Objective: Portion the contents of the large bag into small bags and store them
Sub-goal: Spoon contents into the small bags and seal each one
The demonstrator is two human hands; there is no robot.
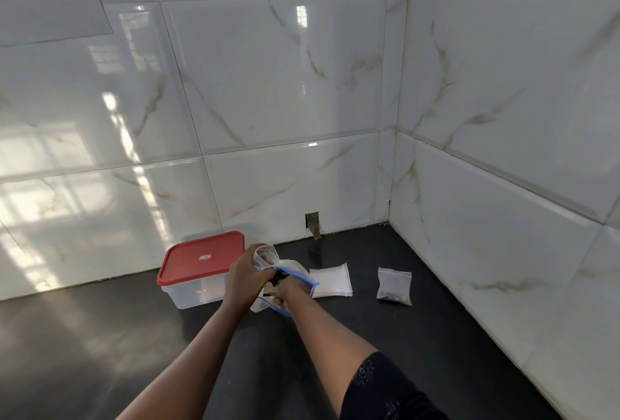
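Small bag [265,256] in left hand [246,277]

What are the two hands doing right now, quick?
Left hand: closed, holding the small bag.
Right hand: reaching into the large bag; open or closed cannot be told.

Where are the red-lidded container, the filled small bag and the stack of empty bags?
red-lidded container [201,260]: head view, middle of its red lid.
filled small bag [394,285]: head view, its clear middle, above the dark contents.
stack of empty bags [330,280]: head view, centre of the top bag.
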